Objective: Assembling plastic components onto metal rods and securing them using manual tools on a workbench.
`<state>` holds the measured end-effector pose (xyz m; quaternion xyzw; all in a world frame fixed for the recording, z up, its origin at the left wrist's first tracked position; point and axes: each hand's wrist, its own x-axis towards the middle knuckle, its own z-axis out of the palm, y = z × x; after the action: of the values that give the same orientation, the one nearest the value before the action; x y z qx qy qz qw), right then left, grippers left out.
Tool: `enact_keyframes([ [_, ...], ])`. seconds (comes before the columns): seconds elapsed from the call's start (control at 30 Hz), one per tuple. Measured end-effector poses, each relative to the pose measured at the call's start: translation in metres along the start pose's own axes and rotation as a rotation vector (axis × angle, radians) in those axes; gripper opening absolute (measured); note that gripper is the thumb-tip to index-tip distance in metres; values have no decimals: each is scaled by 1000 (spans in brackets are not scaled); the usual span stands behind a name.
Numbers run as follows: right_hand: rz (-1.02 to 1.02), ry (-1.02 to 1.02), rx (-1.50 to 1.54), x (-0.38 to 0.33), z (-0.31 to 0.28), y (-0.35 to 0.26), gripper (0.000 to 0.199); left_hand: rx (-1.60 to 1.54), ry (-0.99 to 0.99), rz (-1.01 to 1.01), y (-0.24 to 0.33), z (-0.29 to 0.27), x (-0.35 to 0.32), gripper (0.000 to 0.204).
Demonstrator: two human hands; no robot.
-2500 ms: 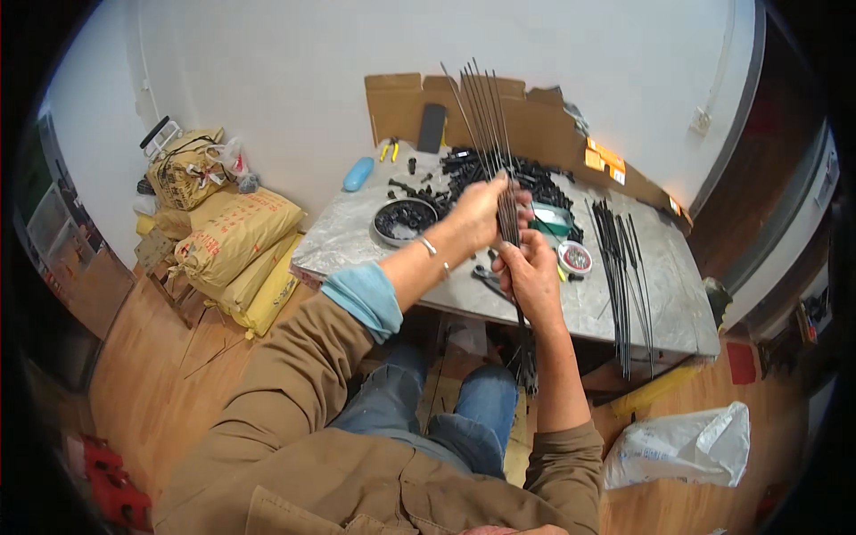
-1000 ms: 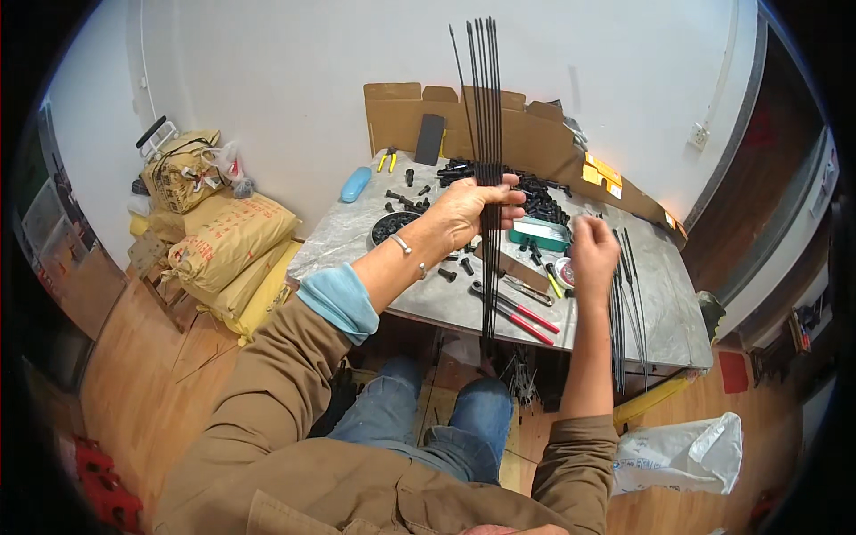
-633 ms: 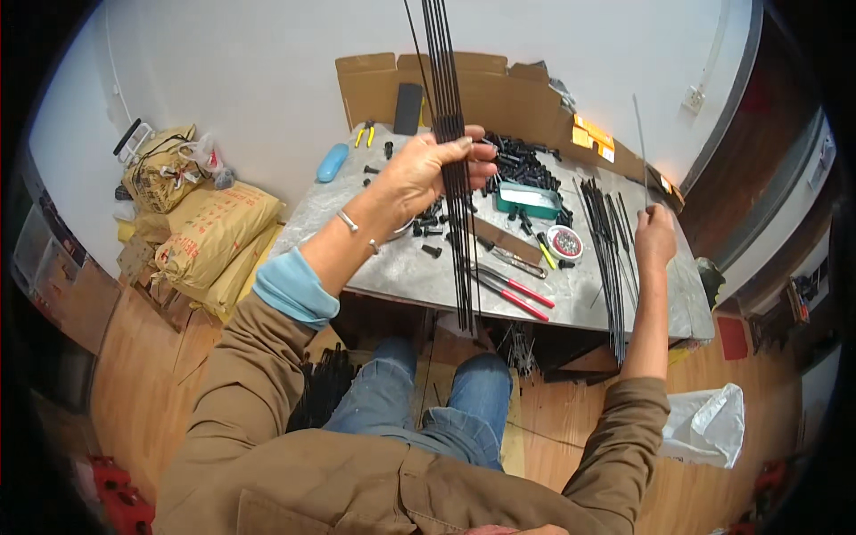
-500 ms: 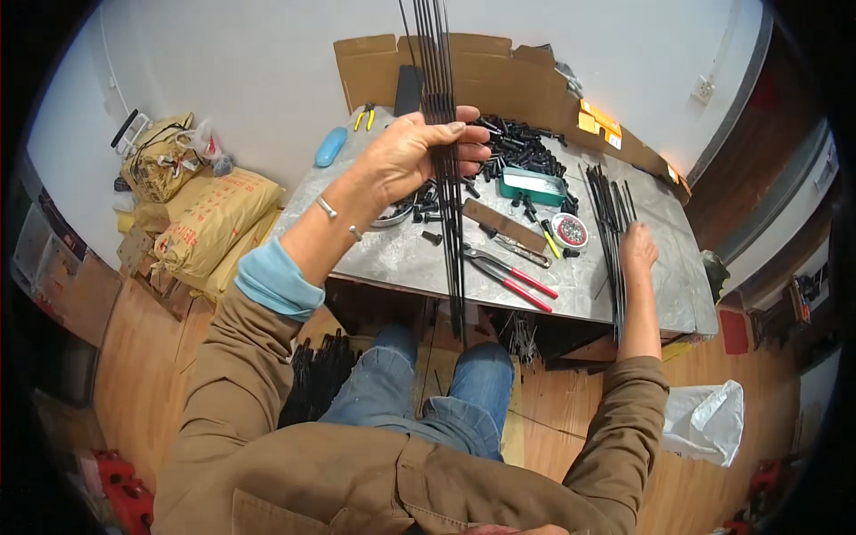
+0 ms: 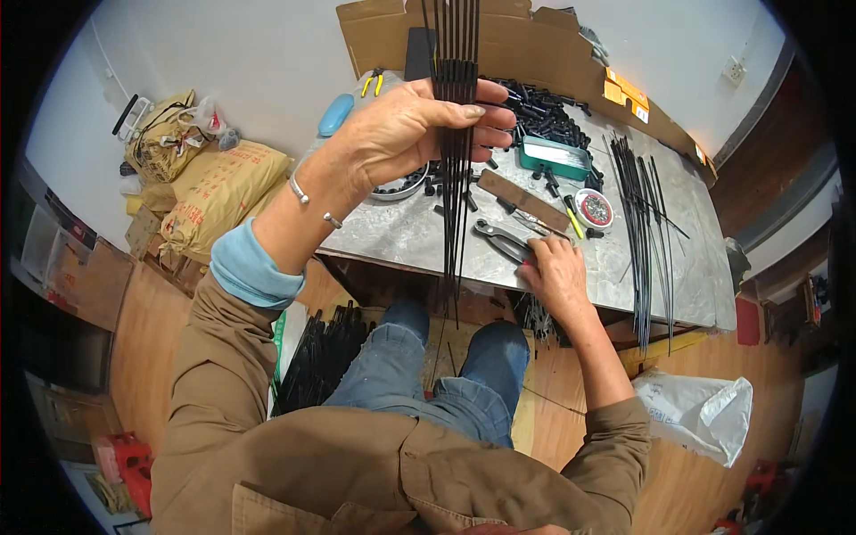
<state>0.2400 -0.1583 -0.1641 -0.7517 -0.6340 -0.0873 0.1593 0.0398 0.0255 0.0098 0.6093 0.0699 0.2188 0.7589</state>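
Note:
A bundle of thin black rods (image 5: 456,85), with thicker sleeves partway along, stands nearly upright in front of me. My left hand (image 5: 446,120) pinches it between thumb and fingers, the other fingers reaching past behind it. The rods' lower ends hang below the table edge, over my knees. At the table's front my right hand (image 5: 560,275) is closed over the handles of the pincers (image 5: 501,239). Their dark jaws point left and their red handles are mostly hidden under my fingers. More thin black rods (image 5: 644,241) lie loosely on the right of the table.
On the metal-topped table (image 5: 615,290) are a heap of black bolt-like parts (image 5: 539,116), a green tray (image 5: 555,159), a round tub (image 5: 593,208), a brown bar (image 5: 526,201) and yellow-handled pliers (image 5: 373,82). Cardboard (image 5: 508,40) rises behind. Filled sacks (image 5: 223,192) stand left; black rods (image 5: 316,361) lie below.
My right hand has left the rods on the right and moved left onto the pincers. Those rods now lie more spread out. My left hand still holds its bundle, slightly higher in view.

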Motion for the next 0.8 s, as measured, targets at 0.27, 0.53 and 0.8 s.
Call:
enact_keyframes([
  [0.27,258,-96,-234,-29,-22,41,37,-43,-84,-27,0,7,-4,29],
  [0.53,-152,155,878,67,-85,-45,73,-150,-321,-138,-21,29,-10,34],
  [0.8,-128,82,384,111,-36,8,28,-154,-404,-83,-54,10,-25,25],
])
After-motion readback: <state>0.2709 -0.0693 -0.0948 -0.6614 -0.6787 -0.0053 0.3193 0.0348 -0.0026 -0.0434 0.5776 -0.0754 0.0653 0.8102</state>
